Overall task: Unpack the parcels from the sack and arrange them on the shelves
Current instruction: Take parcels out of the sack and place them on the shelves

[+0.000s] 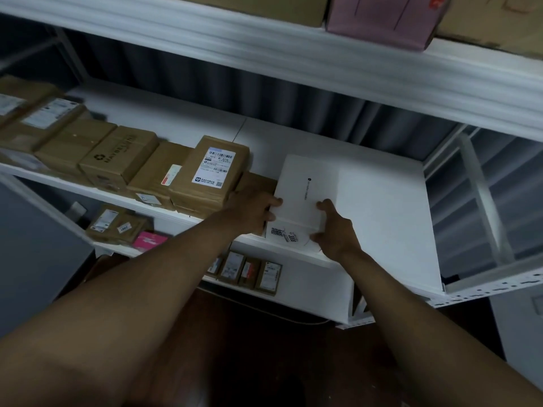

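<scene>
A flat white box (305, 189) with small print on top and a label on its near end rests on the white middle shelf (382, 207). My left hand (255, 210) grips its left near corner and my right hand (335, 227) grips its right near edge. The box lies just right of a row of brown cardboard parcels; the closest tall one (210, 171) carries a white shipping label. A low brown parcel (258, 180) sits between that one and the white box. The sack is not in view.
More brown parcels (117, 160) line the shelf toward the left. The lower shelves hold small parcels (117, 224), a pink box (148, 240) and several labelled packets (249, 271). The top shelf (293, 45) carries cartons and a pink box (385, 19). Bare shelf lies right of the white box.
</scene>
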